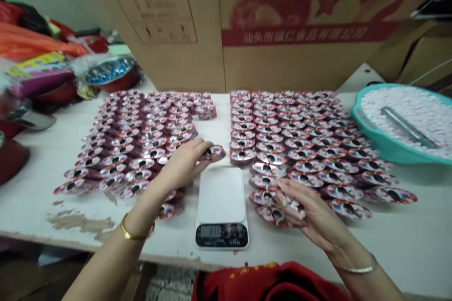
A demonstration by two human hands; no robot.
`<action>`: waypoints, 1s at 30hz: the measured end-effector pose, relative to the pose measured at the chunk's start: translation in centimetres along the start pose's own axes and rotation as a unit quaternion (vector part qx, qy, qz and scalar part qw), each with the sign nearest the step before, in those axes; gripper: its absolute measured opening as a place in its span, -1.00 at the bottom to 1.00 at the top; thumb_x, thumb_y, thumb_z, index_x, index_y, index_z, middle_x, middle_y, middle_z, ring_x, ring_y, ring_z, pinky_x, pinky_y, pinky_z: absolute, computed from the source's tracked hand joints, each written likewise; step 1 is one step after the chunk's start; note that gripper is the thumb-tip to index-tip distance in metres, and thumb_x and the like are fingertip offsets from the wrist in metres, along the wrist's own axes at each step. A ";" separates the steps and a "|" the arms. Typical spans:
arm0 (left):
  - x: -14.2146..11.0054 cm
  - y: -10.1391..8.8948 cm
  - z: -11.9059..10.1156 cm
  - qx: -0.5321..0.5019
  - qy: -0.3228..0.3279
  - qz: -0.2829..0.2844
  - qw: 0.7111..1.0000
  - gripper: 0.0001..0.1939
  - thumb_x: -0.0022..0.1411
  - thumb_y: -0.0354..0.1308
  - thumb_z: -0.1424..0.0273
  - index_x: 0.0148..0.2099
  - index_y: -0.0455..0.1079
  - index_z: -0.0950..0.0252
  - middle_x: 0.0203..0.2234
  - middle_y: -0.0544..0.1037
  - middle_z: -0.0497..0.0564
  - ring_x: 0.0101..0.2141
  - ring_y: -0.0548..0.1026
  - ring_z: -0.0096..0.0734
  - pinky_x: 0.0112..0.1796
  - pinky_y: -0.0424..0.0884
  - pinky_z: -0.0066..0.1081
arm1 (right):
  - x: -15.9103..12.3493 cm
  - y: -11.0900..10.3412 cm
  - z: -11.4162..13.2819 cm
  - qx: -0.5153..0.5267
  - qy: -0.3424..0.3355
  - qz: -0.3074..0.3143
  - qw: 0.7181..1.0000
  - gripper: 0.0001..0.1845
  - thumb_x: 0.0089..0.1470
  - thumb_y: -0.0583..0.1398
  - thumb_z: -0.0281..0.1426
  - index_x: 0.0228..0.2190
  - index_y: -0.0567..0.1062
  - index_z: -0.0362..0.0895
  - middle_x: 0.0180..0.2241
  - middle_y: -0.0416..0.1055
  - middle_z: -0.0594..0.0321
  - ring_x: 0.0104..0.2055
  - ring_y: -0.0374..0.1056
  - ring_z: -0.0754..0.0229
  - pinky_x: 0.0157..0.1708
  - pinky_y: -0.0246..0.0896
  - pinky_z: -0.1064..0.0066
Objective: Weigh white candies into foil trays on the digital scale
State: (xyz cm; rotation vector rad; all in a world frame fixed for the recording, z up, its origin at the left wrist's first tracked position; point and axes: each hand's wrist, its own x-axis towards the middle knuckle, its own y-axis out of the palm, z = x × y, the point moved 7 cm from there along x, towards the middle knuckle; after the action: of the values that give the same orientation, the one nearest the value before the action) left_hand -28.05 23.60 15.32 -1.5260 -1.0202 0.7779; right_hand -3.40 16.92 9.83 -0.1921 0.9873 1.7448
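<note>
My left hand (187, 162) is closed around a small red-and-pink packet (215, 152) with an oval top, held just above the back of the white kitchen scale (221, 197). Digits on the scale's display are too blurred to read. On the right, my right hand (300, 204) is cupped around several small white candy-like pellets (295, 208). Its fingertips are over the front-left packets of the right-hand group (270, 159). Each packet there stands upright with a dark round hole in its oval top. White bits show in the nearest holes.
Another block of similar packets (122, 142) stands in rows on the left. A turquoise basin (374, 131) heaped with white pellets holds a metal scoop (409, 127). Large cardboard boxes (197, 66) wall off the back. A metal bowl (113, 73) of blue-wrapped pieces sits at left.
</note>
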 end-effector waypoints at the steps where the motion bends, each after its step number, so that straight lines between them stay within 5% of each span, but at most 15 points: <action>1: 1.7 -1.0 1.6 0.009 -0.015 -0.030 0.999 -0.72 0.31 0.02 0.30 0.03 0.32 0.25 -0.20 0.47 0.08 -0.19 0.44 -0.26 -0.20 0.32 -0.34 | 0.0 -0.2 0.3 0.009 -0.009 -0.007 1.000 -0.73 0.04 0.33 -0.24 -0.32 0.48 -0.18 -0.59 0.16 0.42 -0.68 -0.14 0.55 -0.72 -0.30 0.64; 4: 7.5 -2.5 5.6 0.023 -0.050 -0.075 0.996 -0.68 0.27 0.07 0.24 0.02 0.35 0.25 -0.14 0.49 0.09 -0.13 0.45 -0.22 -0.15 0.33 -0.34 | 0.2 -1.1 1.0 0.043 -0.019 -0.031 0.998 -0.69 -0.03 0.38 -0.24 -0.35 0.47 -0.17 -0.57 0.17 0.42 -0.67 -0.14 0.56 -0.71 -0.31 0.65; 9: 17.1 -1.4 9.2 0.041 -0.095 -0.086 0.991 -0.64 0.22 0.11 0.29 0.05 0.34 0.25 -0.10 0.51 0.10 -0.08 0.45 -0.23 -0.10 0.33 -0.37 | 0.2 -3.2 1.5 0.076 -0.025 -0.084 0.993 -0.53 -0.17 0.44 -0.17 -0.26 0.51 -0.16 -0.56 0.18 0.41 -0.66 -0.17 0.57 -0.70 -0.30 0.67; 15: 23.7 -0.3 13.1 0.070 -0.136 -0.089 0.984 -0.65 0.23 0.09 0.32 0.06 0.34 0.25 -0.07 0.49 0.15 -0.05 0.45 -0.17 -0.10 0.34 -0.32 | -0.3 -5.4 2.2 0.098 -0.033 -0.167 0.981 -0.48 -0.23 0.45 -0.14 -0.23 0.53 -0.13 -0.53 0.22 0.38 -0.64 -0.17 0.57 -0.68 -0.28 0.69; 19: 25.3 2.2 14.7 0.074 -0.110 -0.020 0.991 -0.73 0.22 0.16 0.29 -0.05 0.40 0.28 -0.14 0.51 0.09 -0.11 0.47 -0.24 -0.08 0.37 -0.25 | 0.0 -5.7 2.3 0.104 -0.025 -0.192 0.976 -0.49 -0.27 0.46 -0.15 -0.25 0.56 -0.12 -0.54 0.25 0.34 -0.64 -0.15 0.55 -0.68 -0.27 0.70; 23: 24.8 3.6 15.2 0.077 -0.085 0.010 0.993 -0.68 0.28 0.10 0.32 0.06 0.35 0.27 -0.05 0.47 0.08 -0.05 0.44 -0.31 -0.01 0.35 -0.26 | 0.3 -5.6 2.3 0.115 -0.019 -0.204 0.972 -0.51 -0.27 0.46 -0.17 -0.26 0.58 -0.11 -0.48 0.33 0.30 -0.63 -0.11 0.54 -0.69 -0.21 0.70; 26: 23.0 2.8 15.5 0.094 -0.092 -0.004 0.991 -0.65 0.26 0.03 0.38 0.09 0.35 0.25 -0.03 0.46 0.10 0.00 0.40 -0.28 0.02 0.30 -0.33 | 0.4 -5.5 2.3 0.106 -0.012 -0.201 0.974 -0.52 -0.31 0.47 -0.19 -0.29 0.59 -0.09 -0.49 0.32 0.29 -0.62 -0.05 0.50 -0.69 -0.10 0.67; 30: 18.9 2.2 15.2 0.130 -0.106 -0.005 0.986 -0.73 0.16 0.12 0.26 -0.14 0.47 0.27 -0.13 0.46 0.17 -0.03 0.38 -0.07 0.00 0.27 -0.17 | 0.9 -4.9 1.7 0.106 0.002 -0.173 0.979 -0.55 -0.25 0.46 -0.15 -0.31 0.57 -0.12 -0.51 0.28 0.32 -0.64 -0.10 0.53 -0.70 -0.17 0.68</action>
State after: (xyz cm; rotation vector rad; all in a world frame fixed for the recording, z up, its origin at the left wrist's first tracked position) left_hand -33.27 47.02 11.03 -1.2320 -1.0356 1.0410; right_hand 0.89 19.15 7.85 -0.2162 1.0658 1.3144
